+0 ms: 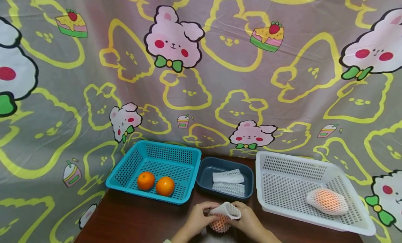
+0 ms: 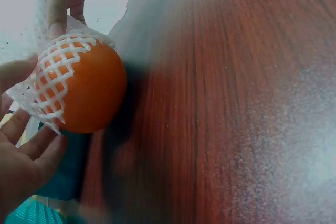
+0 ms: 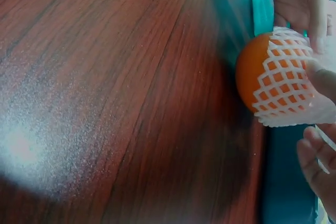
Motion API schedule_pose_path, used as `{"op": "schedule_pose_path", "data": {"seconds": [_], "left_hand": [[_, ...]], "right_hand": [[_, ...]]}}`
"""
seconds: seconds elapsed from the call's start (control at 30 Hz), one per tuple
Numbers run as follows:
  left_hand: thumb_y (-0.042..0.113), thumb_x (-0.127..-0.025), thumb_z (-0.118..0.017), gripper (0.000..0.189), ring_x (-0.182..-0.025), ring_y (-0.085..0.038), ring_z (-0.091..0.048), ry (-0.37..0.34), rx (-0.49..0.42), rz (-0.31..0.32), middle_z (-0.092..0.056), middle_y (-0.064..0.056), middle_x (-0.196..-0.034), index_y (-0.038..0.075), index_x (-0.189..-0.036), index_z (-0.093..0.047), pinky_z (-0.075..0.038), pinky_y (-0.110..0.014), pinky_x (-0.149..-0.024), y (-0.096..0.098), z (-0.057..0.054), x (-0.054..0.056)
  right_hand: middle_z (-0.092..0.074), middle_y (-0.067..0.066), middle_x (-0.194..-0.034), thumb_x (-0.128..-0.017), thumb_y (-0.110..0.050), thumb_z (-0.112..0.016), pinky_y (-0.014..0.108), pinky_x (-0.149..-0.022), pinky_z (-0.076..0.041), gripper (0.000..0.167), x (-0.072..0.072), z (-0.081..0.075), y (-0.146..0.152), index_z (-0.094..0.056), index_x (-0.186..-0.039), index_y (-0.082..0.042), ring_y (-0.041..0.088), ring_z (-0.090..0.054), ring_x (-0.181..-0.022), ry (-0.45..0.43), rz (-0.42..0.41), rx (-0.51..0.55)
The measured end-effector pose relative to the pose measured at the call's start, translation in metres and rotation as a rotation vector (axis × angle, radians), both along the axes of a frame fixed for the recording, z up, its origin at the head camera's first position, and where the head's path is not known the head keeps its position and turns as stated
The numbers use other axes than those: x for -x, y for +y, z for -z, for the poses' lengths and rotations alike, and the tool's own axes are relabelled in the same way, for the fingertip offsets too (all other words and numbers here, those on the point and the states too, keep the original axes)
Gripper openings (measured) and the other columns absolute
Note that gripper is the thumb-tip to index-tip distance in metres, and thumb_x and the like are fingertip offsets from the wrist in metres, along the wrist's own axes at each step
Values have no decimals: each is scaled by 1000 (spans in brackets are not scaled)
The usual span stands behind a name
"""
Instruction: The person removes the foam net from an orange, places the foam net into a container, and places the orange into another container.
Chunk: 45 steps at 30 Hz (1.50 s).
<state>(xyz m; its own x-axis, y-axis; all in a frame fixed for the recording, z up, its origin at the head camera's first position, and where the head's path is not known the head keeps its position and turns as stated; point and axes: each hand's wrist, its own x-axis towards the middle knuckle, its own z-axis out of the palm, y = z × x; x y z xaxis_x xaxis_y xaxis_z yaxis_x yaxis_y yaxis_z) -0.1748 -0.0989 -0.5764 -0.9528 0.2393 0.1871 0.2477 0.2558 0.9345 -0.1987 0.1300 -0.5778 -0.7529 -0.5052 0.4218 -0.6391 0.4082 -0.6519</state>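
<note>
In the head view, a white foam net sleeve (image 1: pixel 228 210) is partly over an orange (image 2: pixel 102 87) at the table's front middle. My left hand (image 1: pixel 198 218) holds the net from the left, thumb and fingers at its sides. From the right, my right hand (image 1: pixel 248 220) grips the net near its open, bunched top. Both wrist views show the bottom of the orange bare and the net's edge lying around its side. In the left wrist view the left fingertips (image 2: pixel 55 148) are right at the net's edge.
A teal basket (image 1: pixel 154 197) at left holds two bare oranges (image 1: pixel 155 183). Behind the hands, a dark blue tray (image 1: pixel 204 187) contains flat foam nets (image 1: pixel 228 183). At right, a white basket (image 1: pixel 282 211) holds a netted orange (image 1: pixel 328 201). A patterned curtain (image 1: pixel 194 89) hangs behind the brown table (image 1: pixel 132 222).
</note>
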Motion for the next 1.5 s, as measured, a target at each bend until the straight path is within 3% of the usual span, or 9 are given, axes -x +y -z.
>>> {"op": "schedule_pose_path", "data": {"seconds": [0.13,0.23,0.43,0.6,0.8,1.0,1.5], "left_hand": [[14,-81,-88,48,-115,-19,-62,-54,41,13,-69,-8,-123,6,-125,-71,-53,-35,-95,-4,3,-1],[17,-77,-90,58,-117,-18,-60,-80,82,33,-67,-7,-127,8,-130,-68,-49,-36,-100,-6,6,-3],[15,-72,-94,72,-112,-12,-58,-118,81,85,-66,-8,-130,8,-136,-64,-46,-30,-97,-9,6,-5],[11,-69,-95,77,-113,-14,-57,-112,97,105,-64,-10,-132,6,-139,-62,-45,-31,-97,-12,4,-5],[7,-64,-97,90,-117,-14,-53,-118,164,158,-59,-8,-137,11,-145,-57,-43,-33,-100,-12,1,-4],[1,-62,-95,91,-117,-16,-53,-112,192,174,-58,-7,-137,12,-144,-57,-43,-36,-100,-12,1,-4],[4,-55,-99,100,-118,-13,-53,-38,337,187,-59,-1,-138,16,-145,-58,-44,-35,-100,-23,-5,-7]], "right_hand": [[-69,11,-115,-78,-23,-91,30,-82,-56,55,-1,0,2,-66,-121,2,8,-64,-101,-100,-29,16],[-69,12,-117,-80,-20,-89,29,-84,-56,53,-2,4,2,-67,-123,1,12,-65,-104,-46,-83,7],[-69,2,-110,-81,-24,-88,27,-82,-56,42,0,9,-2,-71,-115,-8,10,-66,-101,3,-105,15],[-70,4,-103,-80,-21,-89,29,-77,-57,32,1,6,-6,-75,-104,-5,12,-68,-95,94,-121,8],[-71,2,-92,-74,-14,-91,20,-69,-54,23,4,4,-6,-76,-89,-6,6,-67,-84,96,-92,32],[-70,-1,-86,-72,-12,-91,14,-66,-51,17,4,6,-8,-76,-79,-8,4,-66,-80,136,-101,44],[-70,1,-79,-62,8,-83,14,-61,-51,24,2,16,-21,-75,-76,-9,6,-66,-72,311,-98,101]]}}
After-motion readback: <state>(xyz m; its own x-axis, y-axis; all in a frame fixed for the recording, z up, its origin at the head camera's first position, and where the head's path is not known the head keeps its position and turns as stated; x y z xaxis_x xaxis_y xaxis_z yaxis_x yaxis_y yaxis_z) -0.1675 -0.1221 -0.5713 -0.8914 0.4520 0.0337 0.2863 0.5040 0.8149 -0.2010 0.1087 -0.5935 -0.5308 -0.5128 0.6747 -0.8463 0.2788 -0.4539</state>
